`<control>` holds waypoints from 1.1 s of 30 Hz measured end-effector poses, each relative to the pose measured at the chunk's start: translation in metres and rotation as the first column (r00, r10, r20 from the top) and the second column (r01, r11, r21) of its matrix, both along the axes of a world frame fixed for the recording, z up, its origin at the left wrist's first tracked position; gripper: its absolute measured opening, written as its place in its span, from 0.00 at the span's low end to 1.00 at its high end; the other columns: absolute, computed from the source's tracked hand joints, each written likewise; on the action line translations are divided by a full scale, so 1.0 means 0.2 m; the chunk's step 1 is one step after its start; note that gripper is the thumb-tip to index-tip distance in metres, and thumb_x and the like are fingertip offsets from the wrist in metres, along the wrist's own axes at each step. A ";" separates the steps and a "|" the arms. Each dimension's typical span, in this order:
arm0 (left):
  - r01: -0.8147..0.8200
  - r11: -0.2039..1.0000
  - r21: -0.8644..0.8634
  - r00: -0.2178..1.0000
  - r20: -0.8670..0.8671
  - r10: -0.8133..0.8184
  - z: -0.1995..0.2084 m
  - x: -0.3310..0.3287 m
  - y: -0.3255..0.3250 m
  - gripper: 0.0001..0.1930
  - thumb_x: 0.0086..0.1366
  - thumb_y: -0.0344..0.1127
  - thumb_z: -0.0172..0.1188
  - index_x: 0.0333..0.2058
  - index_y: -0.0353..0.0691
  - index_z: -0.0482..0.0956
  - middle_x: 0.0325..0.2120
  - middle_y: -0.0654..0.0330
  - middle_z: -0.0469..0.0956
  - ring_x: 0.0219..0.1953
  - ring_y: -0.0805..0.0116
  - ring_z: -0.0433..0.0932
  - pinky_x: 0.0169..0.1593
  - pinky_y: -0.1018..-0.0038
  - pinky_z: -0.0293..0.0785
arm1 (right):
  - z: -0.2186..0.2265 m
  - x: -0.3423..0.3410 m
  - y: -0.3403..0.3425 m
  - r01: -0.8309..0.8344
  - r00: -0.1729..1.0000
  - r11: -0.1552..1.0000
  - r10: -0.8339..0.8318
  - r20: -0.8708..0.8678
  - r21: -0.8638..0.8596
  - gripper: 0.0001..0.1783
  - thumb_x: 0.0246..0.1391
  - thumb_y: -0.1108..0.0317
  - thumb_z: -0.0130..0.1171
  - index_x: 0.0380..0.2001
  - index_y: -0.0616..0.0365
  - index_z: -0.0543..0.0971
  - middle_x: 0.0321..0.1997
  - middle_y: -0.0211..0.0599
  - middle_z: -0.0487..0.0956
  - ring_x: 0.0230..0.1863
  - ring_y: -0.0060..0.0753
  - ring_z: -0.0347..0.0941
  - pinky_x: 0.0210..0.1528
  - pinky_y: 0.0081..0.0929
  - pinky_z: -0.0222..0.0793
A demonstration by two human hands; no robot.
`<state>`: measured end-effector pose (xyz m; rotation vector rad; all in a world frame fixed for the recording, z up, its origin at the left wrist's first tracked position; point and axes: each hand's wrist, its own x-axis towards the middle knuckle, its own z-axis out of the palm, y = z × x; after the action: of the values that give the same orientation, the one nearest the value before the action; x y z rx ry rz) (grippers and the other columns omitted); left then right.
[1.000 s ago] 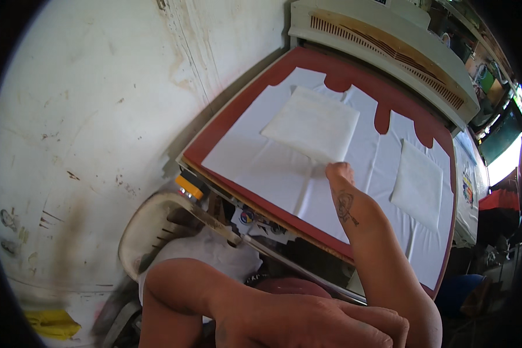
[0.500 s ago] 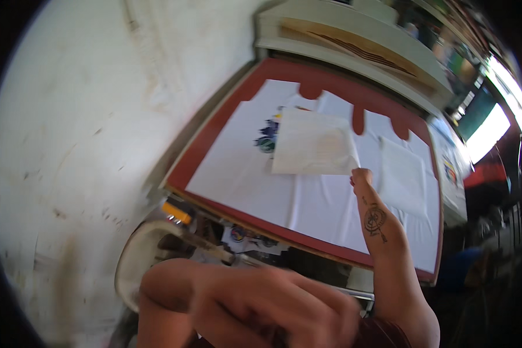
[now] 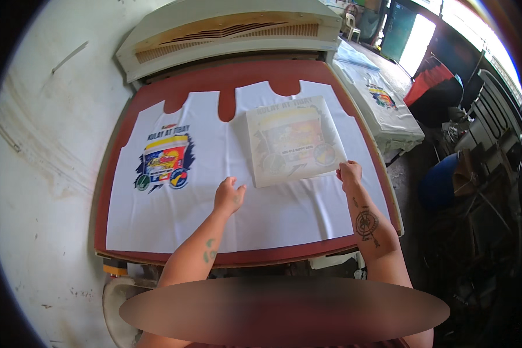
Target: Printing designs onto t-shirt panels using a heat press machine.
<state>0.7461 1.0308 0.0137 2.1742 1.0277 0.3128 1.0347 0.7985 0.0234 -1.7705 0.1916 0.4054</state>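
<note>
My right hand (image 3: 350, 175) pinches the lower right corner of a whitish, translucent transfer sheet (image 3: 258, 172). The sheet lies over the right-hand white shirt panel (image 3: 307, 223), with a faded colourful design showing through. My left hand (image 3: 231, 196) hovers at or just above the fabric, left of the sheet's lower edge. Its fingers are loosely curled, thumb apart, and nothing shows in it. On the left-hand white shirt panel (image 3: 127, 217) a bright printed design (image 3: 165, 159) lies uncovered. Whether the sheet is fully flat on the fabric is hard to tell.
Both panels rest on a reddish-brown padded press bed (image 3: 203, 75). Behind it stands a wide, pale vented machine housing (image 3: 232, 23). A side table (image 3: 377, 124) with printed white fabric is at right. A pale wall (image 3: 46, 174) runs along the left.
The held sheet has moved right, exposing the left design. The second sheet no longer shows separately. My left hand has gone from near the camera to over the fabric. The view has turned.
</note>
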 end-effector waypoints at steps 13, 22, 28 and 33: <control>-0.444 0.887 -0.125 0.882 -0.233 0.409 -0.09 0.71 -0.20 0.24 0.52 0.42 0.59 0.46 0.35 0.71 0.44 0.49 0.74 0.44 0.52 0.74 0.46 0.62 0.71 | -0.06 0.06 -0.29 -0.018 0.932 0.860 0.199 0.303 -0.510 0.25 0.46 0.60 0.57 0.48 0.61 0.71 0.51 0.51 0.70 0.47 0.49 0.71 0.49 0.38 0.67; -0.336 0.828 -0.449 0.942 -0.139 0.307 0.05 0.77 -0.28 0.13 0.51 0.34 0.61 0.33 0.32 0.76 0.30 0.53 0.78 0.29 0.65 0.76 0.28 0.67 0.69 | -0.10 -0.31 -0.23 -0.336 0.902 0.932 0.359 -0.238 0.133 0.18 0.50 0.59 0.59 0.37 0.64 0.76 0.31 0.37 0.76 0.26 0.33 0.72 0.32 0.33 0.73; 0.043 0.481 -0.876 0.943 0.195 0.271 0.15 0.45 -0.32 0.15 0.57 0.26 0.57 0.42 0.33 0.65 0.38 0.54 0.71 0.40 0.61 0.74 0.42 0.64 0.73 | -0.03 -0.58 -0.11 0.307 0.795 0.716 0.170 -0.582 0.627 0.23 0.55 0.58 0.56 0.46 0.64 0.67 0.39 0.40 0.72 0.39 0.35 0.72 0.42 0.34 0.72; 0.115 0.418 -0.901 0.929 0.246 0.275 0.12 0.05 -0.38 0.11 0.57 0.29 0.58 0.38 0.36 0.67 0.34 0.57 0.72 0.36 0.65 0.74 0.39 0.67 0.73 | -0.08 -0.86 -0.11 0.355 0.886 0.674 -0.022 -0.463 0.648 0.18 0.57 0.62 0.53 0.46 0.61 0.67 0.43 0.39 0.71 0.45 0.38 0.70 0.46 0.40 0.69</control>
<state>0.7565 0.9547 0.0386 0.9864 0.7890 0.1191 0.8620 0.7762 0.0068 -0.8410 0.4587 0.6078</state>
